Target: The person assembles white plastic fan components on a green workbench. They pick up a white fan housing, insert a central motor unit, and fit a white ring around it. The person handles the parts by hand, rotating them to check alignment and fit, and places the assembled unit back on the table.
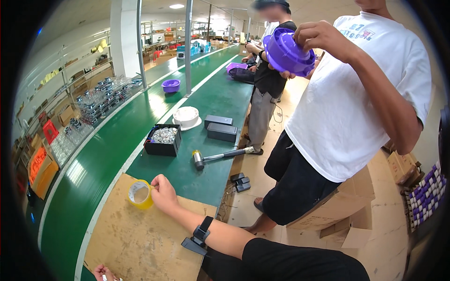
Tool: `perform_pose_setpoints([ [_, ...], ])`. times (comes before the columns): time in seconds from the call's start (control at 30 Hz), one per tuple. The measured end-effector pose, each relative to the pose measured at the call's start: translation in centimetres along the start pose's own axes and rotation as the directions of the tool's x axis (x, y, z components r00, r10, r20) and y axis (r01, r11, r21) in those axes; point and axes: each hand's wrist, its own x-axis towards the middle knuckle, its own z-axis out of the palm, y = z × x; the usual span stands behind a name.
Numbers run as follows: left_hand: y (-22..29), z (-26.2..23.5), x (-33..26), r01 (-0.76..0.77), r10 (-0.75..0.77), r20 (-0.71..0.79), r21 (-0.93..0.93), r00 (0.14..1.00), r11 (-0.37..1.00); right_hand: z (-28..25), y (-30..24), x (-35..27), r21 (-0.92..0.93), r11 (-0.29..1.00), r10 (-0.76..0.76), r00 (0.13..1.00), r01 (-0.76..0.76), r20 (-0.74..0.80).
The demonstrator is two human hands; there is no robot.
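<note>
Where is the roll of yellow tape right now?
In the head view, left of centre, the roll of yellow tape is at the fingertips of the right hand, near the brown board's far edge.

We note the right hand (164, 193) touching a yellow tape roll (146, 204) above brown board (150, 239). Left hand (104, 271) partly cut off, lower edge.

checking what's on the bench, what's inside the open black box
The black box holds many small silvery pieces, with red and blue bits at its left side, too small to identify. The bottom is hidden beneath the pieces.
</note>
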Motion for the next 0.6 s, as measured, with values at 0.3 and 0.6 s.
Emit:
perform_pose_setpoints([
  [0.3,0.4,0.1,-0.2,-0.028,0.027,0.014,0.049,1.000,0.998,0.3,0.2,0.2,-0.008,1.000,-0.005,1.000,0.005,0.000],
  [0.6,-2.6,-1.4,1.0,0.047,-0.046,0.020,-0.047,0.999,0.998,0.3,0.5,0.4,-0.046,0.998,-0.045,0.998,0.043,-0.032],
])
